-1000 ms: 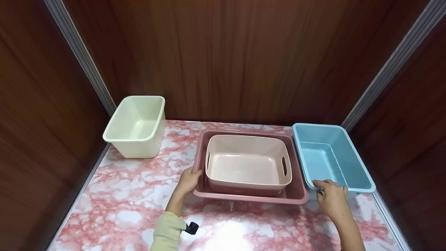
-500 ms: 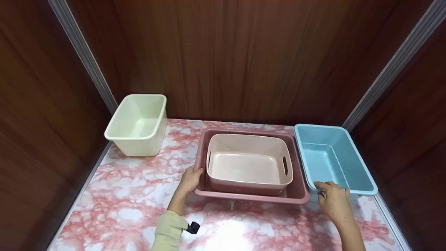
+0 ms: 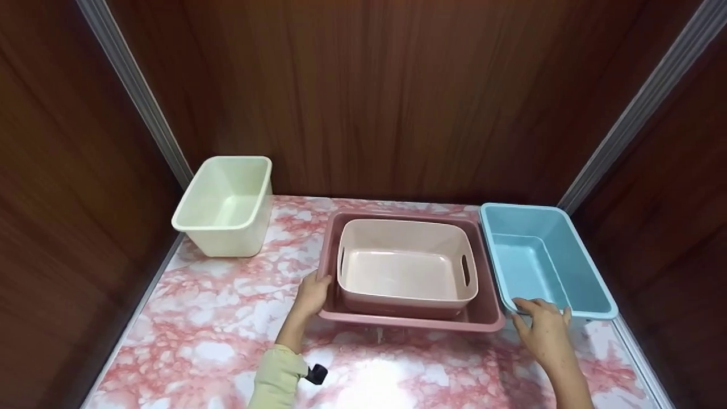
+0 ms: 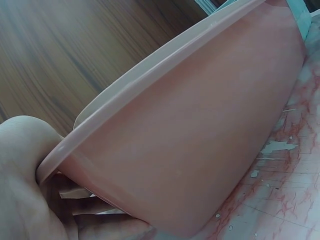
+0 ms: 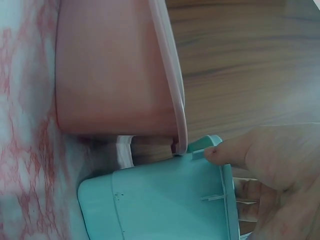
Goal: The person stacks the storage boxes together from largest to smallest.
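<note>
My left hand (image 3: 311,293) grips the left rim of a dusty-pink basin (image 3: 412,325), near its front corner. In the left wrist view the fingers (image 4: 107,226) reach beneath that rim. Inside the basin stands a smaller beige-pink bin (image 3: 395,272) with handle slots. My right hand (image 3: 546,335) holds the front rim of a light-blue bin (image 3: 522,264), at its left corner. Its thumb (image 5: 227,152) lies on the outer side of the rim in the right wrist view, the other fingers over the far side. Basin and blue bin stand side by side, rims close together.
A cream bin (image 3: 233,241) stands at the back left. Dark wood panels (image 3: 375,102) enclose the back and both sides, with metal strips (image 3: 630,108) in the corners. The surface (image 3: 227,335) is red-and-white marbled. A black device (image 3: 316,374) sits by the left sleeve.
The right thumb has spread slightly to the left along the blue bin's rim. The left hand keeps its grip, and the containers hold their places apart from a slight shift of the view.
</note>
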The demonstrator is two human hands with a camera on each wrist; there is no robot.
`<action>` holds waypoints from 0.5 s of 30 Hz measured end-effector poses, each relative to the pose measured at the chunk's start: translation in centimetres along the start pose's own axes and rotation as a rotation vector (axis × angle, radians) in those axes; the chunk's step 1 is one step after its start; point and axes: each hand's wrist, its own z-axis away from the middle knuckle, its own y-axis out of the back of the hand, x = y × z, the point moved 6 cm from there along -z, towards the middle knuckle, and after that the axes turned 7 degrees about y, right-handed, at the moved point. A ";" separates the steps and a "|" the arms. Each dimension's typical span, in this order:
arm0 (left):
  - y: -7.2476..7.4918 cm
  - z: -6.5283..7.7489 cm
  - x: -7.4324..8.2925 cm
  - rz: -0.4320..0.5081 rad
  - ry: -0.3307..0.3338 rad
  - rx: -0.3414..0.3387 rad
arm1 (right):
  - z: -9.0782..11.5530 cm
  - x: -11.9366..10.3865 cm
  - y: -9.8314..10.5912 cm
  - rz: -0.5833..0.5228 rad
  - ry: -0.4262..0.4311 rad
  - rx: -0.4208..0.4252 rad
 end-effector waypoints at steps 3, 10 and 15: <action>0.0 0.1 -0.2 0.000 -0.001 0.006 | 0.3 0.0 0.0 -0.004 -0.009 -0.013; -0.1 -0.2 -0.4 0.009 0.002 -0.004 | 0.7 0.0 0.2 -0.008 -0.023 -0.029; 0.0 -0.3 -0.4 0.007 0.011 -0.003 | 0.6 0.0 0.2 -0.017 -0.027 -0.045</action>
